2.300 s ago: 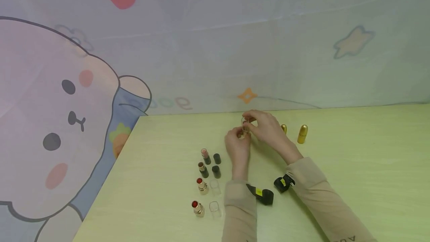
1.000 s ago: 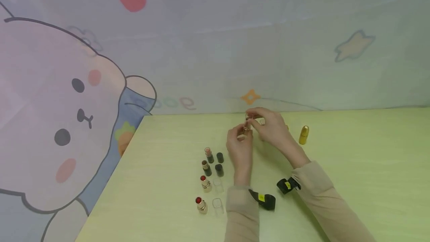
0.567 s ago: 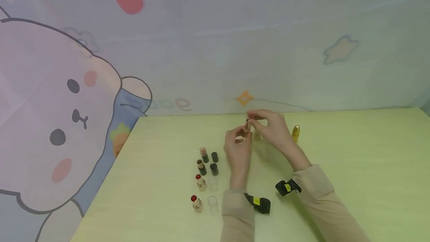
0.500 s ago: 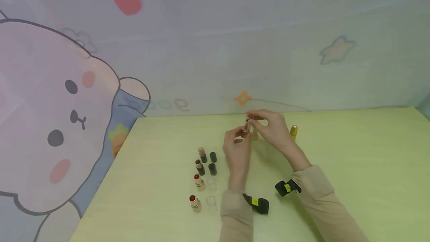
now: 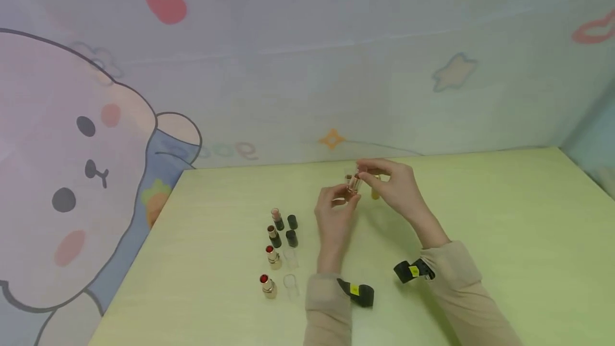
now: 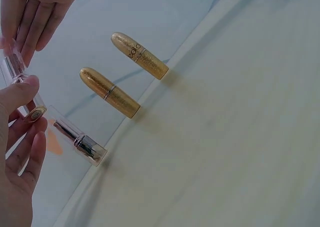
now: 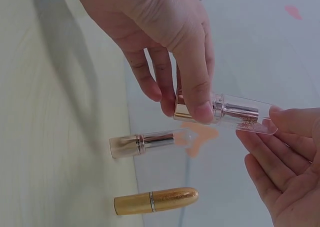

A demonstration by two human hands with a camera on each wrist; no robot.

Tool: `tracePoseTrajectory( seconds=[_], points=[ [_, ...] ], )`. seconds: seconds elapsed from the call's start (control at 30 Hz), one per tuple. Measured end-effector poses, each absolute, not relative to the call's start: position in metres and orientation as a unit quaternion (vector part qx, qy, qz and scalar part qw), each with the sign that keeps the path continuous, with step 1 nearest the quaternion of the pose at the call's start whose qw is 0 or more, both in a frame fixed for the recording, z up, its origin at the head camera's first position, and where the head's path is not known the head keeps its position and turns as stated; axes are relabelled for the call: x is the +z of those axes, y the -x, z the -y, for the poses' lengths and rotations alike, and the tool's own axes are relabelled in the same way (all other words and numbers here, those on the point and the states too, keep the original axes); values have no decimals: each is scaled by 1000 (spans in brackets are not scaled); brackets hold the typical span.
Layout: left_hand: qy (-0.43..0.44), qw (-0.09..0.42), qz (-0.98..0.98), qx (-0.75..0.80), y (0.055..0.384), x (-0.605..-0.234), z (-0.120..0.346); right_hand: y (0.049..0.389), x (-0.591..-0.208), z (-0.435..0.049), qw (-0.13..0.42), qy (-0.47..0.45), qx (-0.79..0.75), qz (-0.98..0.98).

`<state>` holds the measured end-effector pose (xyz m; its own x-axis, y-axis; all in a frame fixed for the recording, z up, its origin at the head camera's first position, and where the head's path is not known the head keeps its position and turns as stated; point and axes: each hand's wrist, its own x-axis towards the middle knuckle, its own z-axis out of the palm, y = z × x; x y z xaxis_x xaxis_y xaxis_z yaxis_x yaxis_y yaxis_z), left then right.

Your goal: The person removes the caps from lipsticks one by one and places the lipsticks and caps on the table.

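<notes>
In the centre of the head view, a lipstick (image 7: 218, 103) is held between the two hands, raised above the surface (image 5: 216, 239). Its gold base (image 7: 182, 107) is pinched by the left hand (image 5: 335, 215), and the end of its clear cap (image 7: 261, 110) is pinched between thumb and finger of the right hand (image 5: 397, 183). The dark metallic tube is seen through the cap, but it cannot be told whether the cap is fully seated.

At the lower centre of the head view, four uncapped lipsticks (image 5: 273, 259) are stood in a column, and to the right of each one a cap is placed: two black caps (image 5: 291, 238) above, two clear caps (image 5: 290, 286) below. In the left wrist view, another clear-capped lipstick (image 6: 82, 143) is seen at the lower left and two gold lipsticks (image 6: 110, 92) towards the upper middle, all upright and apparently closed.

From this arrangement, the step in hand is judged to be the uncapping of the held lipstick. For the next move, a straight pull on the cap by the right hand seems to be required, while the base is kept firm by the left. If the pull is tilted, the lipstick tip could be scraped.
</notes>
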<state>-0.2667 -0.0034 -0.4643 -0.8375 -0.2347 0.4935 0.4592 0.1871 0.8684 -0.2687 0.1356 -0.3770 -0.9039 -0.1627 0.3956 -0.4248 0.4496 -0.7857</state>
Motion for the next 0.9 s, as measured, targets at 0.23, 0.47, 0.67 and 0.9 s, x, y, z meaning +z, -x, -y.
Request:
tracePoseTrajectory(
  seconds=[0.23, 0.47, 0.67, 0.9],
  points=[
    [105, 276, 716, -632, 269, -466, 4, 269, -378, -138, 136, -167, 499, 839],
    [109, 257, 724, -630, 268, -464, 4, 268, -378, -142, 146, -158, 491, 844],
    [104, 243, 732, -628, 270, -465, 3, 269, -380, -144, 151, -157, 487, 846],
    [102, 228, 738, -627, 270, -464, 3, 267, -383, -145, 153, -150, 487, 846]
  ],
)
